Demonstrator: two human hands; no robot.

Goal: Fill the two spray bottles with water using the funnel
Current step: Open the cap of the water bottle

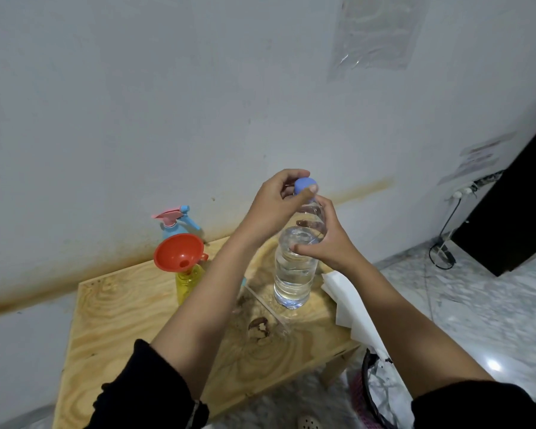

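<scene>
1. Two black sleeves, the left sleeve and the right sleeve, are pushed up. Both bare forearms reach forward over the wooden table and converge on one bottle.
2. The left hand arches over the top of the clear water bottle. Its fingers curl round the far side of the blue cap and the thumb presses the cap's near edge, so the cap is pinched between them. The wrist is bent slightly downward.
3. The right hand grips the bottle just below the shoulder. The thumb lies across the near face, and the fingers wrap behind, showing through the plastic.
4. The bottle stands upright, its base apparently on the table top, and is mostly full of water.
5. To the left, apart from both hands, the red funnel sits in the open neck of the yellow spray bottle.
6. The blue spray bottle stands just behind it near the wall, with its pink and blue trigger head on.
7. White paper hangs over the table's right edge beneath the right forearm, above a lined bin on the floor.
</scene>
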